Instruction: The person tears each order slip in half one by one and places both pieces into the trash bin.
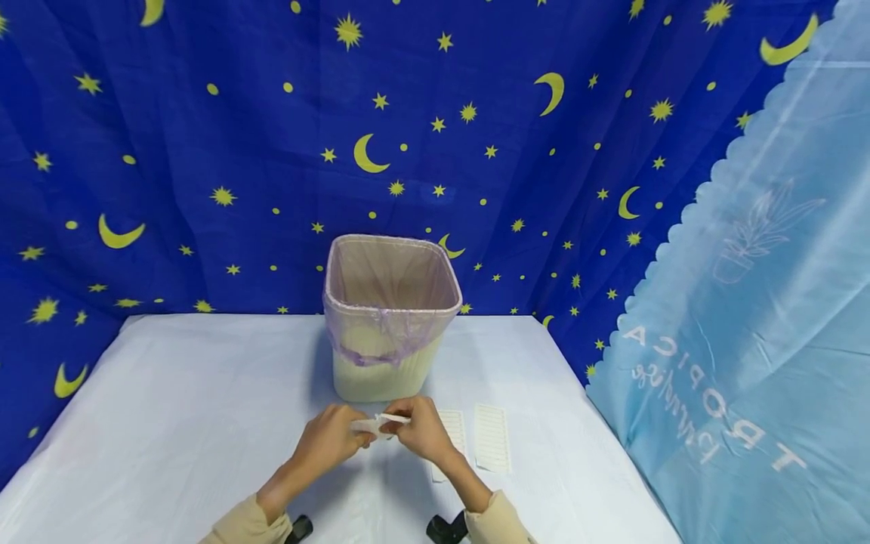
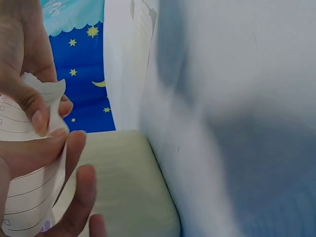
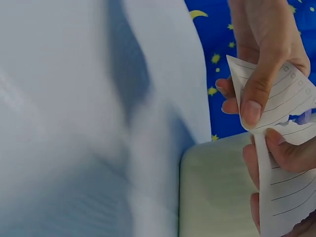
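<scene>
A white lined sheet of paper (image 1: 365,426) with small checkboxes is held up between the two hands, in front of the bin. My left hand (image 1: 329,438) pinches one part between thumb and fingers. Close beside it, my right hand (image 1: 423,432) pinches the other part. A ragged tear runs between the thumbs in the right wrist view, where the paper (image 3: 284,197) is bent and still looks joined near one edge. The thumbs almost meet in the left wrist view, with the sheet (image 2: 29,197) curving below them.
A pale waste bin (image 1: 381,378) lined with a thin purple bag (image 1: 390,332) stands just beyond the hands. Right of them, a lined sheet (image 1: 492,438) lies on the white table (image 1: 204,423), next to another sheet (image 1: 454,427) partly covered by the right arm. Patterned curtains (image 1: 272,151) enclose the table.
</scene>
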Available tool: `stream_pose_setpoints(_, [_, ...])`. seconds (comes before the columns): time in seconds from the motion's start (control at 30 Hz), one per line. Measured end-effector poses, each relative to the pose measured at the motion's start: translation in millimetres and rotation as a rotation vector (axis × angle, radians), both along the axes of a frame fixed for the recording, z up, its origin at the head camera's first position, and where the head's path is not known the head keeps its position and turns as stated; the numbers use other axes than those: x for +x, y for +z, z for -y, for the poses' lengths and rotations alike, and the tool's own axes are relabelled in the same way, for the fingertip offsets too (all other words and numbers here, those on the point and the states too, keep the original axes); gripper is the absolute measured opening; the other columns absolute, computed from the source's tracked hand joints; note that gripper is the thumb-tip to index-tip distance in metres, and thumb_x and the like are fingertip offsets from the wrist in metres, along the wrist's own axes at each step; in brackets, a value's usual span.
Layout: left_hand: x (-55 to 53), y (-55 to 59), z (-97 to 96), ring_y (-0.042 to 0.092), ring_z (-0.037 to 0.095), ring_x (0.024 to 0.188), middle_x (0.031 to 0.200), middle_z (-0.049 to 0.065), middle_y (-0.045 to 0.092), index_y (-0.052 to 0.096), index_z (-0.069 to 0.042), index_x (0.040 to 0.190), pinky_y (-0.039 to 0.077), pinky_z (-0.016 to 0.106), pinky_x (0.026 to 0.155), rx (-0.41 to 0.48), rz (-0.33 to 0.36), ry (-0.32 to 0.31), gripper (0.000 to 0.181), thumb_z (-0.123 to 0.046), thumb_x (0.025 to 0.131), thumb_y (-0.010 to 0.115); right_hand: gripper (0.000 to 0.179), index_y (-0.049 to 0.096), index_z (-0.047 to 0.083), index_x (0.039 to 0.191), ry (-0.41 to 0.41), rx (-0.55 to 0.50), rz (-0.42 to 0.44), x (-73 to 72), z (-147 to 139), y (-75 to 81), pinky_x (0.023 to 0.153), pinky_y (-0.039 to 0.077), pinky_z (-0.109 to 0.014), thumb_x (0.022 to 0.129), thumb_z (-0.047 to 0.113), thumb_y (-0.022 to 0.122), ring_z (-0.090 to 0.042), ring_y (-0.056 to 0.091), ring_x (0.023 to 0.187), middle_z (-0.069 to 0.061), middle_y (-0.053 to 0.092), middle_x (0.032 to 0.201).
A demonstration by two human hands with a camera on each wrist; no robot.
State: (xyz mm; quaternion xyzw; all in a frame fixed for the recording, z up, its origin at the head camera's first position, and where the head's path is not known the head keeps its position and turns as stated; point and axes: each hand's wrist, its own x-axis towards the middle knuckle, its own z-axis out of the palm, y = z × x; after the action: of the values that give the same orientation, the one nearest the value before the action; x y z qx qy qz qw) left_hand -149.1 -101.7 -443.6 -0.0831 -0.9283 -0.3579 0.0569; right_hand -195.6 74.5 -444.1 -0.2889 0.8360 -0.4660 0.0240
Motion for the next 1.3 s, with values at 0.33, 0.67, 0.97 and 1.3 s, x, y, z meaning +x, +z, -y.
stream_pose_setpoints(0.33, [-0.4, -3.8, 2.0, 0.058, 0.003, 0.057, 0.068, -0.012, 0.070, 0.079, -0.021, 0.080, 0.045, 0.023, 0.052, 0.014, -0.106, 0.006, 0.007, -0.019, 0.075, 0.083, 0.011, 0.069, -0.015, 0.088, -0.042, -0.258, 0.369, 3.5, -0.7, 8.4, 0.066, 0.053, -0.023, 0.078, -0.009, 0.072, -0.008, 0.063, 0.072, -0.027, 0.070, 0.086])
stream_pose_setpoints(0.67, [1.1, -1.1, -0.8, 0.059, 0.003, 0.057, 0.079, -0.005, 0.075, 0.080, -0.019, 0.086, 0.050, 0.025, 0.057, 0.050, -0.197, 0.024, 0.010, -0.017, 0.076, 0.082, 0.018, 0.069, -0.015, 0.090, -0.106, -0.304, 0.416, 2.2, -3.7, 16.8, 0.064, 0.047, -0.024, 0.079, -0.002, 0.075, -0.008, 0.057, 0.065, -0.008, 0.072, 0.075])
stream_pose_setpoints(0.97, [1.0, 3.8, -4.4, 0.066, 0.007, 0.063, 0.080, -0.004, 0.076, 0.081, -0.018, 0.086, 0.053, 0.027, 0.060, 0.072, -0.359, 0.018, 0.014, -0.015, 0.072, 0.084, 0.020, 0.072, -0.010, 0.089, -0.168, -0.309, 0.350, -11.3, -11.0, 3.4, 0.069, 0.050, -0.025, 0.079, 0.006, 0.077, -0.009, 0.062, 0.068, 0.000, 0.071, 0.071])
stream_pose_setpoints(1.3, [-3.4, 26.8, 1.3, 0.070, 0.012, 0.077, 0.087, -0.006, 0.075, 0.079, -0.016, 0.091, 0.053, 0.027, 0.067, 0.050, -0.275, -0.094, 0.010, -0.016, 0.081, 0.078, 0.008, 0.071, -0.010, 0.087, -0.075, -0.192, 0.198, -5.7, -15.1, 39.8, 0.070, 0.049, -0.021, 0.082, -0.003, 0.072, -0.009, 0.063, 0.075, -0.020, 0.072, 0.082])
